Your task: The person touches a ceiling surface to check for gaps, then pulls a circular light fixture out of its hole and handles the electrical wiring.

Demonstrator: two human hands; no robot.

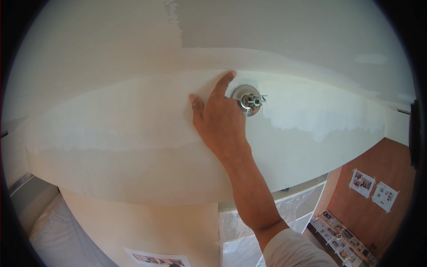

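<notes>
My right hand [222, 116] reaches up from the lower right, its back toward me. Its index finger points up to the line where the pale painted bulkhead [133, 129] meets the ceiling. The thumb is spread to the left, and the other fingers are curled and mostly hidden. Nothing shows in its grasp. Just right of the knuckles, a metal fire sprinkler head [254, 100] with a round shiny cover plate sticks out of the bulkhead. I cannot tell whether the curled fingers touch the plate. My left hand is out of view.
The ceiling [222, 26] shows patches of filler. Lower down are plastic-wrapped shelving [235, 222], a pale covered surface [66, 231] at left and a brown panel [378, 169] with taped paper sheets [385, 197]. A printed sheet [155, 258] sits at the bottom.
</notes>
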